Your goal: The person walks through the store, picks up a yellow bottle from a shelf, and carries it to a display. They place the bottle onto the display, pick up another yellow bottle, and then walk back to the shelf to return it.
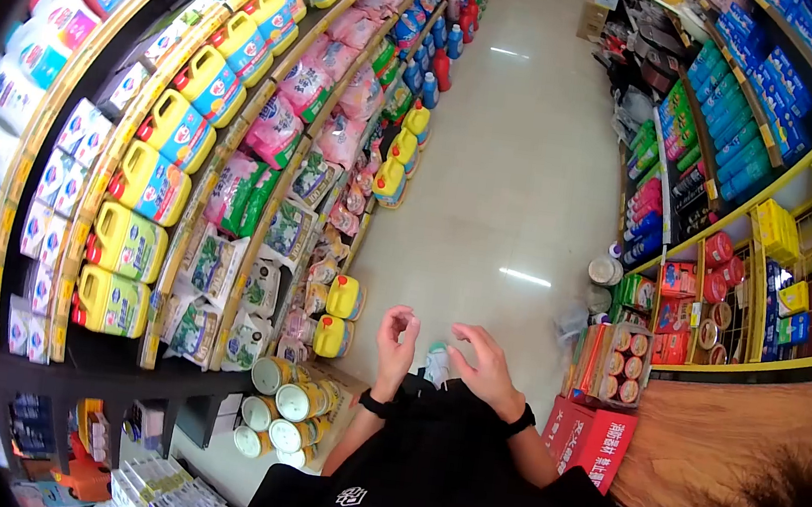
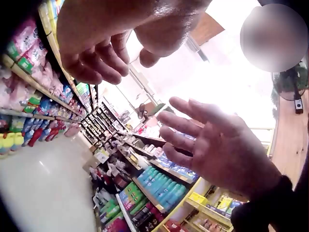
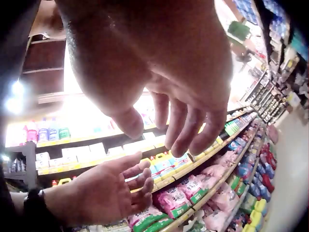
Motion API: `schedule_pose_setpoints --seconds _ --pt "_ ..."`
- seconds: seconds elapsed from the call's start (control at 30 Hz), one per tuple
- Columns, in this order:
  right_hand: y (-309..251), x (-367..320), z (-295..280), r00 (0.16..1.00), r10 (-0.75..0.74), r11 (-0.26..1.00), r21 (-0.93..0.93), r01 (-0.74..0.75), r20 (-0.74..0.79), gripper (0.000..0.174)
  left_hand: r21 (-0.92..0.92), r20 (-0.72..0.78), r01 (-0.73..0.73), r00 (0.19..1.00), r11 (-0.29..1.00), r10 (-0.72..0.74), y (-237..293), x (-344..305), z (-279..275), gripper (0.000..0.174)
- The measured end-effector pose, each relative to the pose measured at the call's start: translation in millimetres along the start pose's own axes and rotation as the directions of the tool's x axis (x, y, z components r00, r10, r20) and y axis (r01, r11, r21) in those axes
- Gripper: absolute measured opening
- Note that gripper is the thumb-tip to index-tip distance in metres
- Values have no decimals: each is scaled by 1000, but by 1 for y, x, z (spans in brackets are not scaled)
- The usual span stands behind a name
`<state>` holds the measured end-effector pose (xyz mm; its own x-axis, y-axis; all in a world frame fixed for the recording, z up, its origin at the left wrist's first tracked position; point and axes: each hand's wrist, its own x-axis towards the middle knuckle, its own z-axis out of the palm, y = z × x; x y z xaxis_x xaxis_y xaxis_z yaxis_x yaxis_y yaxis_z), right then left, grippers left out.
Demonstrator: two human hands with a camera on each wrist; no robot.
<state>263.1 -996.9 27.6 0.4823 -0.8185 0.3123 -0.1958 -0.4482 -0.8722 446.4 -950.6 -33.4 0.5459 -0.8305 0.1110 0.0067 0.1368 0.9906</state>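
Observation:
Both hands are raised in front of the body over the aisle floor, palms facing each other with a gap between them. Nothing is in the left hand [image 1: 397, 345]; its fingers bend loosely. The right hand [image 1: 487, 365] is likewise without any object, fingers relaxed and pointing up and inward. From the left wrist view, the right hand [image 2: 212, 140] shows its palm with fingers spread. In the right wrist view, the left hand [image 3: 106, 191] appears below the right hand's hanging fingers [image 3: 186, 128]. Each wrist wears a black band [image 1: 376, 405].
Shelves at left hold yellow jugs [image 1: 149, 182], pink bags [image 1: 308, 77] and boxes. Yellow-sided tins [image 1: 304, 399] stand on the floor at lower left. On the right are a red box [image 1: 588, 443], stacked round tubs [image 1: 625, 364] and a wooden counter [image 1: 755, 444]. The tiled aisle [image 1: 496, 164] runs ahead.

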Motion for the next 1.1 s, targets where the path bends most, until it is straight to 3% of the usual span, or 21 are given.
schedule_pose_setpoints --seconds 0.47,0.6,0.9,1.1 --pt "57 126 -2 991 128 991 -22 -128 -25 40 -56 194 103 977 993 -90 -49 148 39 21" --pt "90 175 -17 982 170 985 -11 -171 -78 41 -50 230 88 970 995 -74 -63 212 73 22" --pt "155 330 -87 995 46 996 -71 -52 -93 39 -18 291 36 956 999 -29 -71 363 161 21" --pt "209 401 -132 990 99 994 -41 -104 -103 38 90 281 81 954 993 -104 -87 437 218 19"
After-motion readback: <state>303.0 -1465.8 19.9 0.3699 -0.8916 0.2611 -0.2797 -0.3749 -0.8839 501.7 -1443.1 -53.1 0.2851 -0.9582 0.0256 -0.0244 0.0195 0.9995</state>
